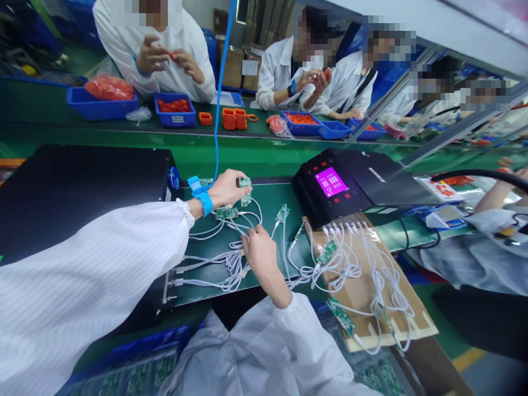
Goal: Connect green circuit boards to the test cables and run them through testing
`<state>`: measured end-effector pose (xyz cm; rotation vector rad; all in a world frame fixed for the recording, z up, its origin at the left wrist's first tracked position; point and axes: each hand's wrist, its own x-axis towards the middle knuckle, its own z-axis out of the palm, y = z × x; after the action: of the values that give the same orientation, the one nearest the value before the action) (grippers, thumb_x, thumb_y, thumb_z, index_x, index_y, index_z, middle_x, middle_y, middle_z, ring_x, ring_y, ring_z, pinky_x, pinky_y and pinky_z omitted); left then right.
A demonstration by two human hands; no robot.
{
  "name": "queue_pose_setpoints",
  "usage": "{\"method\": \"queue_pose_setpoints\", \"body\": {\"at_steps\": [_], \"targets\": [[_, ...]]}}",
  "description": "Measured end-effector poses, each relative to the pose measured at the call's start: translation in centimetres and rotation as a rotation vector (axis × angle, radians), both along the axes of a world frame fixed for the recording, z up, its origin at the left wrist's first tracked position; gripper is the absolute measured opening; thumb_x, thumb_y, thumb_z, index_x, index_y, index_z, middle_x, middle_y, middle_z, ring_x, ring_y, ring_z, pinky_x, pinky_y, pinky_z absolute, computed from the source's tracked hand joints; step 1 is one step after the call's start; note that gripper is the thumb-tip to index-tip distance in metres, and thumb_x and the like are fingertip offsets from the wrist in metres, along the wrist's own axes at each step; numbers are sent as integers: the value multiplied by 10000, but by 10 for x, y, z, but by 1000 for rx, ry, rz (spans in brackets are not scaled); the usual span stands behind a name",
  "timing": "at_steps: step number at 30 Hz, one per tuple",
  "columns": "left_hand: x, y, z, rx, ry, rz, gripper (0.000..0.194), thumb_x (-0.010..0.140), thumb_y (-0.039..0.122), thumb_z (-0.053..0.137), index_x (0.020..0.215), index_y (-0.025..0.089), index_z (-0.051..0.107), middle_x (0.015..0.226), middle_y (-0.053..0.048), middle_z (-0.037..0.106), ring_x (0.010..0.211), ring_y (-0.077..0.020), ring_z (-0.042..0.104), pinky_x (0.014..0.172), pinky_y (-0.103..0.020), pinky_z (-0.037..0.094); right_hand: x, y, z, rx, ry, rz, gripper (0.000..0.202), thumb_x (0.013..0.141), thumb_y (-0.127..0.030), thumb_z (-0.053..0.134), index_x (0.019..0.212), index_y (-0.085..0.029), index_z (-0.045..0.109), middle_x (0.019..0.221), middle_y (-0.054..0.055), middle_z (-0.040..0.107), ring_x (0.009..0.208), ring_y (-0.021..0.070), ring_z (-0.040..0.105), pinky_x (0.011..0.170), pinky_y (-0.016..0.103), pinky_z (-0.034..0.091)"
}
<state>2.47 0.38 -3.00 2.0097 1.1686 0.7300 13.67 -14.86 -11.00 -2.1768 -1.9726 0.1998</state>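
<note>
My left hand (229, 190), wearing a blue wrist strap (203, 199), pinches a small green circuit board (245, 182) above the green work surface. More boards lie just below it, among them a circuit board (226, 213) with white leads attached. Lower and to the right, my right hand (260, 252) is closed, its fingertips on a white cable (238, 226); the exact grip is partly hidden. Bundled white cables (234, 269) lie left of this hand. To its right another circuit board (282, 213) is plugged onto a cable.
A black tester with a lit purple screen (331, 181) stands at right, its cables spread over a cardboard sheet (396, 308). A large black box (82, 181) fills the left. One blue cord (223, 66) hangs down. Across the line, co-workers handle orange parts by blue bins (175, 118).
</note>
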Motion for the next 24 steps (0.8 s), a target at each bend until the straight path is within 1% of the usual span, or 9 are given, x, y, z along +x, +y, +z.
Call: {"method": "queue_pose_setpoints", "body": {"at_steps": [3, 6, 9, 11, 12, 15, 18, 20, 24], "targets": [[0, 3, -5, -48, -55, -26, 104, 797, 267, 807, 844, 189, 755, 757, -35, 733, 654, -171, 665, 585, -278, 487, 9, -6, 0, 97, 141, 184, 81, 977, -210, 602, 965, -179, 676, 1052, 116, 636, 993, 253, 655, 811, 342, 534], [1, 3, -6, -155, -111, -42, 135, 795, 263, 840, 817, 187, 730, 738, -38, 728, 570, -162, 663, 542, -283, 485, 19, -12, 3, 106, 364, 346, 75, 969, -192, 558, 976, -197, 632, 1010, 72, 634, 965, 218, 641, 884, 346, 527], [2, -1, -1, -259, -157, -75, 172, 779, 234, 867, 792, 181, 704, 744, -50, 735, 587, -177, 699, 535, -282, 496, 27, -19, 4, 96, 640, 367, 164, 1006, -245, 523, 1142, -209, 608, 948, 26, 659, 869, 179, 650, 843, 318, 525], [1, -4, 5, -346, -165, -132, 179, 763, 225, 878, 803, 174, 710, 779, -63, 753, 630, -187, 724, 569, -291, 532, 28, -25, -1, 146, 834, 294, 240, 1014, -328, 563, 1224, -217, 592, 899, 2, 649, 807, 160, 641, 804, 300, 528], [0, -5, 9, -393, -158, -175, 183, 753, 229, 884, 806, 171, 719, 788, -66, 758, 645, -190, 730, 594, -300, 552, 27, -28, -5, 196, 927, 227, 250, 1013, -374, 581, 1207, -218, 600, 868, -7, 636, 767, 150, 628, 769, 289, 526], [-5, -5, 17, -486, -139, -329, 202, 727, 277, 899, 803, 169, 746, 779, -66, 760, 682, -195, 738, 669, -324, 594, 19, -35, -18, 397, 1175, -58, 270, 1012, -484, 587, 1045, -217, 608, 743, -39, 567, 620, 118, 549, 617, 250, 479], [-10, 0, 20, -501, -154, -385, 244, 719, 332, 906, 840, 175, 764, 791, -66, 768, 705, -195, 742, 706, -336, 615, 11, -35, -25, 572, 1334, -308, 326, 994, -541, 602, 1007, -216, 581, 640, -82, 467, 523, 95, 455, 534, 227, 420], [-12, 3, 20, -497, -167, -367, 273, 714, 340, 913, 874, 175, 766, 820, -72, 777, 714, -192, 746, 718, -340, 626, 9, -33, -26, 638, 1369, -385, 358, 976, -564, 621, 1016, -211, 580, 621, -94, 428, 510, 88, 421, 519, 221, 402], [-14, 4, 20, -518, -183, -366, 338, 690, 344, 935, 916, 162, 761, 812, -76, 778, 698, -182, 743, 740, -340, 630, 9, -29, -21, 631, 1371, -404, 395, 940, -576, 672, 1024, -196, 604, 643, -91, 399, 519, 81, 367, 489, 215, 335]]}}
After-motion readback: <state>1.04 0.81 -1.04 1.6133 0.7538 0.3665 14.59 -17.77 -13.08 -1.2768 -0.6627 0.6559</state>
